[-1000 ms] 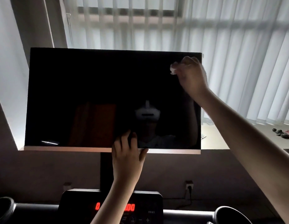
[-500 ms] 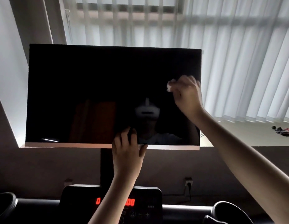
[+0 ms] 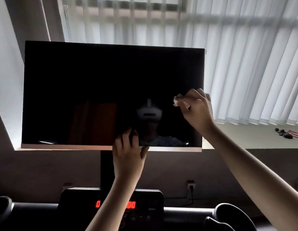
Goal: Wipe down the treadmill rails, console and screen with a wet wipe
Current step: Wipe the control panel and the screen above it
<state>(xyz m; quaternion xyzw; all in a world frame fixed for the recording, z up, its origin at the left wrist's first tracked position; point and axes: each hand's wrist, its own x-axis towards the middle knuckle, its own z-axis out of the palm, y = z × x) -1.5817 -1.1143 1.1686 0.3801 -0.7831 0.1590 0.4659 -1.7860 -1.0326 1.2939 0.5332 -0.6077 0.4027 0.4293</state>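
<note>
Step in hand: screen wipe. Right hand (image 3: 197, 110) pinches the wet wipe (image 3: 177, 100) against the screen (image 3: 95, 84) near its right edge, mid-height. Left hand (image 3: 128, 152) grips the screen's bottom edge, steadying. Next, probably: sweep lower right corner; console (image 3: 111, 207) below looks untouched.

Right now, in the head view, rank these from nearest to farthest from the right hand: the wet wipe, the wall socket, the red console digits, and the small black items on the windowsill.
1. Wet wipe: held in the right hand.
2. Black items: right, on the sill.
3. Wall socket: below.
4. Red digits: lower left.

Two and three are close to call.
</note>
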